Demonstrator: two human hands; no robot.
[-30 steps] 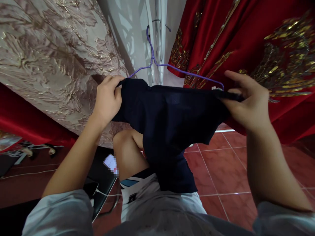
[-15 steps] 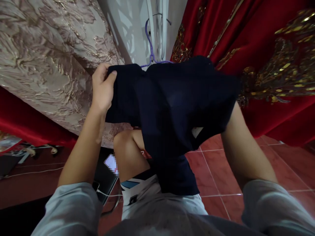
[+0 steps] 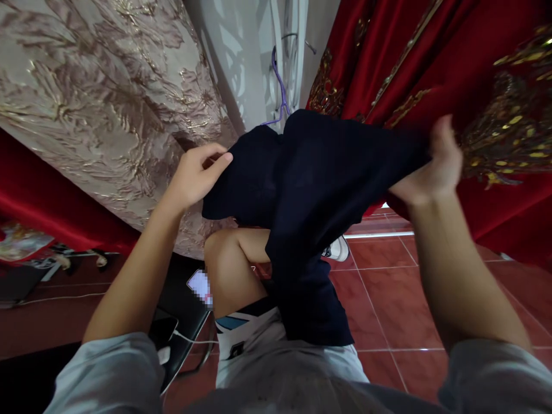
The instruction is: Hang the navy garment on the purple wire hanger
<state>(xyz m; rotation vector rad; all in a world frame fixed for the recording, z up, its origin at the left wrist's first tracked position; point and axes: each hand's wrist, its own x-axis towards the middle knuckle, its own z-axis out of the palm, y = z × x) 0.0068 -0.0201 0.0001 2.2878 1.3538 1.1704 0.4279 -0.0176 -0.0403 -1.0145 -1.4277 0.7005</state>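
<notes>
A dark navy cloth garment is spread between my hands, its lower part hanging down onto my lap. My left hand pinches its left edge, the thumb lying on top. At the other end, my right hand is turned palm up under the right edge. Its thumb sticks up away from the fabric, while the cloth and motion blur hide the other fingers. Just behind the garment's top edge hangs a purple hanger, its lower part covered by the cloth.
Pale embossed fabric hangs at left, and a red garment with gold sequins at right. White rack poles stand between. Beside my bare knee, a phone and a white cable lie on a black seat. Red tiles cover the floor.
My right hand, hidden behind the cloth before, has come into view at the right with its thumb raised. My left hand and the garment's left edge have shifted right and lower.
</notes>
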